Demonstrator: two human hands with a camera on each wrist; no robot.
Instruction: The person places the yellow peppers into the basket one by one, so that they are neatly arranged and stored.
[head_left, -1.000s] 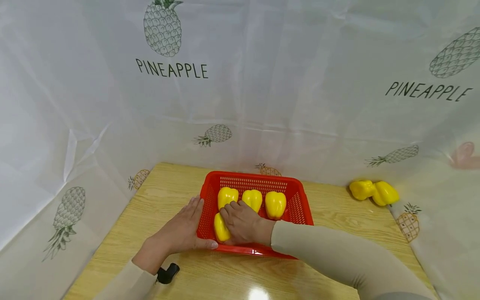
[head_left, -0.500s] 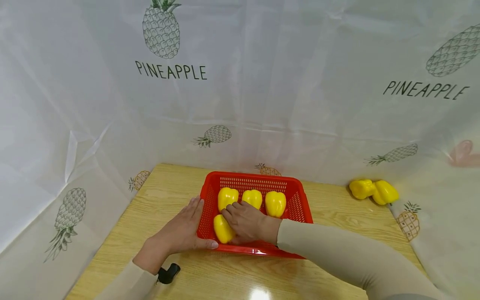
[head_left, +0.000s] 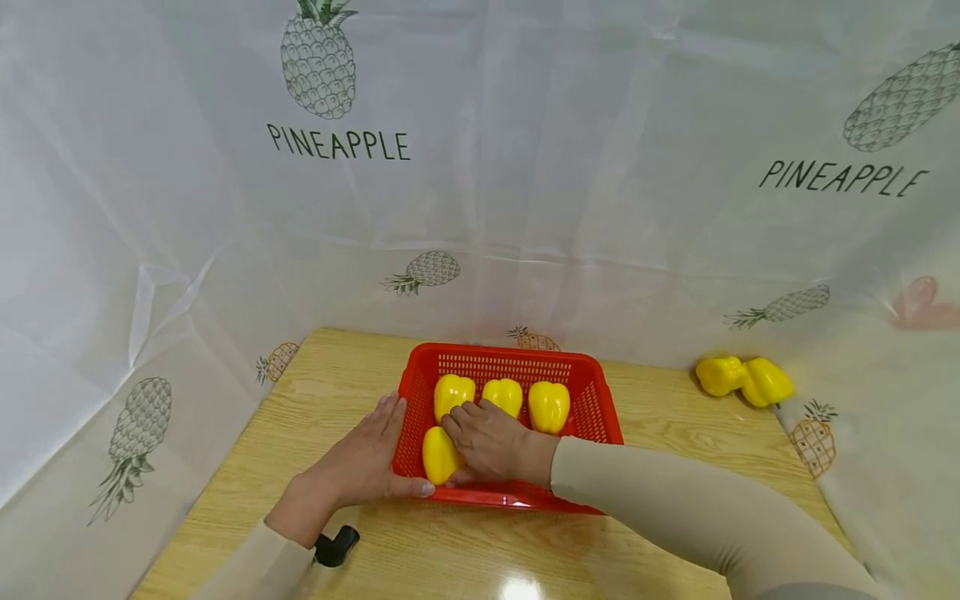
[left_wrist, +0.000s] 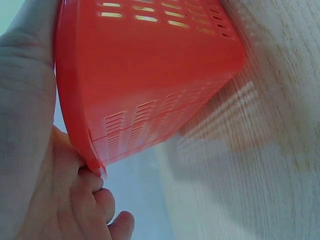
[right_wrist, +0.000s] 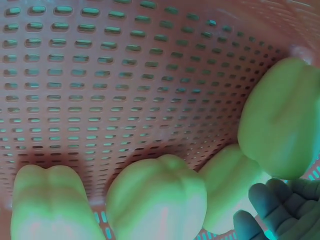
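Observation:
My left hand (head_left: 360, 467) rests on the left near corner of a red slotted basket (head_left: 517, 502), fingers along the left rim and thumb on the near rim. In the left wrist view its fingers lie outside the basket wall (left_wrist: 150, 65). Inside, my right hand (head_left: 489, 443) is beside a yellow bell pepper (head_left: 440, 457) at the left, its loosely bent fingers against or just off it. Three more yellow peppers line the far side: left (head_left: 453, 393), middle (head_left: 504, 393) and right (head_left: 549, 408). The right hand partly hides the left and middle ones.
Two yellow bell peppers (head_left: 767, 383) lie together at the table's far right. The wooden table (head_left: 300, 417) meets white pineapple-print sheeting (head_left: 600, 208) behind and at the sides. A black object (head_left: 337, 546) sits by my left wrist.
The near-left pepper, more covered by my right hand a second ago, shows more of itself and sits slightly further left. My right hand has shifted slightly right. The left hand stays on the basket.

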